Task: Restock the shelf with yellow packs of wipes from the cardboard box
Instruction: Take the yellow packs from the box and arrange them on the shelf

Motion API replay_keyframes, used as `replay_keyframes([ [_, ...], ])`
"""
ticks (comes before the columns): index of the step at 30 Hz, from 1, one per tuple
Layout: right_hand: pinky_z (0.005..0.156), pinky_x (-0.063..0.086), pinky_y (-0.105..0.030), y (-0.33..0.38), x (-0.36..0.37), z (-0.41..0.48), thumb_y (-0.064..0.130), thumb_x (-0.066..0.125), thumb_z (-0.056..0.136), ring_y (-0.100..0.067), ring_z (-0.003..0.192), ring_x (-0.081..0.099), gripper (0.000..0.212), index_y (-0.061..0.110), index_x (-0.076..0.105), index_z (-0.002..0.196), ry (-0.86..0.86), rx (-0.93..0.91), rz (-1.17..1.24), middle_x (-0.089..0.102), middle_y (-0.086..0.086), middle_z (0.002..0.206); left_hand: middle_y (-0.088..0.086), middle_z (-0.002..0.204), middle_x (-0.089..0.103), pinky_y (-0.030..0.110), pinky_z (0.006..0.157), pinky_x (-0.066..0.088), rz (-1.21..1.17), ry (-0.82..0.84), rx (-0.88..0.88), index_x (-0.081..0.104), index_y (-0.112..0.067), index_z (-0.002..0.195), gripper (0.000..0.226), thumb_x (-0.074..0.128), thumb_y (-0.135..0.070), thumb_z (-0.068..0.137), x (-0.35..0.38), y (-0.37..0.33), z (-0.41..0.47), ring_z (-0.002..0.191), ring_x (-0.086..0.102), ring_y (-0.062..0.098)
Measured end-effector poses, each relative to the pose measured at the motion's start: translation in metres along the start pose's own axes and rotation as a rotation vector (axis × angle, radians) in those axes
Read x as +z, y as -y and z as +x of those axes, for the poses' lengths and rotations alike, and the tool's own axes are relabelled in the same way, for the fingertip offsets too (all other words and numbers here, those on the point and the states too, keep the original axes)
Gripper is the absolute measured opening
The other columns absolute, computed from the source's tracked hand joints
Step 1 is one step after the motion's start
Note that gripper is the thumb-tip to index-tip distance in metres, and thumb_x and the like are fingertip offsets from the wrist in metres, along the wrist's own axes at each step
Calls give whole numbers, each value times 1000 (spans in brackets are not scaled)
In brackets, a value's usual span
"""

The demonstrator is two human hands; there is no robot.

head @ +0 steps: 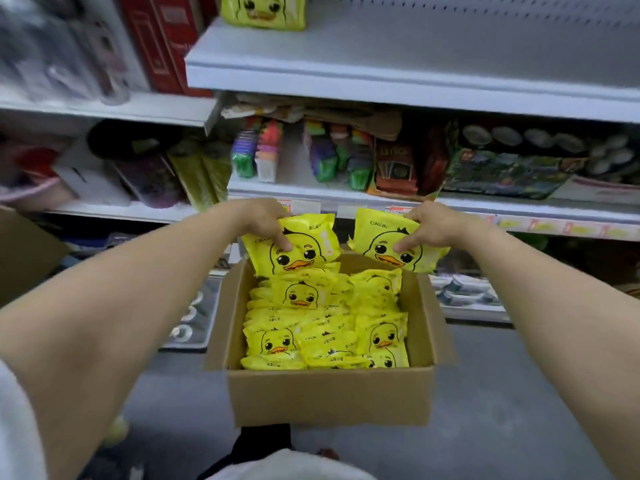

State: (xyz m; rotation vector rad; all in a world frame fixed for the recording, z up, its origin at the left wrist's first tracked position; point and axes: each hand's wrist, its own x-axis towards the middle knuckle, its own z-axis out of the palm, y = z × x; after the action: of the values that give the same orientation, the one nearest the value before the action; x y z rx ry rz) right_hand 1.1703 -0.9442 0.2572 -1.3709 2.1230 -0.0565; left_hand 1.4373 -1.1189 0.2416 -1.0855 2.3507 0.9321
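You've got CKOK in dark letters at the top corner of the right pack [388, 244], pinched in your right hand [440, 226], and there's the same CKOK on the left pack [304, 251] that your left hand [263, 216] grips. Chinese characters sit beside it, too small to read. Down in the cardboard box [329, 393], CKOK shows again on the loose packs [325, 341]. On the shelf, the red card box [396, 168] carries lettering that reads like UNO, blurred. The price tags [401, 210] on the shelf edge are unreadable.
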Motion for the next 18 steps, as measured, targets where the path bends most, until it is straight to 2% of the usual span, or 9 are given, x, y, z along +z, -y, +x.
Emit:
replay_keyframes([
  [3, 76, 52, -29, 22, -37, 1, 39, 88, 68, -15, 83, 69, 27, 23, 76, 86, -60, -70, 41, 74, 6, 82, -2, 97, 70, 30, 77, 53, 52, -58, 40, 68, -21, 96, 28, 83, -27, 74, -43, -19, -21, 89, 66, 18],
  [5, 77, 56, -31, 37, -59, 1, 37, 87, 70, -13, 80, 71, 22, 25, 74, 83, -96, -110, 83, 74, 8, 80, -4, 92, 70, 29, 74, 51, 97, -96, 64, 66, -21, 96, 28, 83, -27, 75, -72, -29, -31, 86, 65, 16],
  [7, 78, 59, -37, 49, -82, 4, 38, 86, 71, -12, 76, 73, 22, 27, 73, 84, -138, -147, 102, 75, 10, 76, -4, 94, 71, 33, 80, 53, 125, -146, 92, 67, -20, 101, 34, 84, -27, 73, -101, -38, -37, 88, 67, 17],
  [11, 75, 61, -38, 69, -130, 13, 34, 87, 72, -12, 72, 73, 26, 25, 73, 91, -224, -199, 139, 76, 6, 80, -8, 91, 72, 32, 73, 55, 90, -204, 119, 64, -32, 90, 29, 85, -22, 73, -159, -43, -40, 84, 70, 16],
  [15, 77, 60, -38, 85, -171, 31, 33, 89, 68, -15, 78, 74, 33, 25, 69, 93, -340, -256, 192, 76, 7, 87, -5, 99, 73, 34, 80, 57, 62, -244, 135, 64, -24, 103, 33, 83, -19, 76, -216, -45, -31, 90, 71, 18],
  [18, 82, 58, -42, 96, -198, 49, 33, 91, 66, -16, 83, 73, 37, 24, 65, 91, -409, -266, 227, 75, 8, 91, -7, 107, 69, 37, 94, 50, 81, -301, 135, 62, -28, 112, 42, 83, -22, 76, -260, -43, -17, 102, 66, 20],
])
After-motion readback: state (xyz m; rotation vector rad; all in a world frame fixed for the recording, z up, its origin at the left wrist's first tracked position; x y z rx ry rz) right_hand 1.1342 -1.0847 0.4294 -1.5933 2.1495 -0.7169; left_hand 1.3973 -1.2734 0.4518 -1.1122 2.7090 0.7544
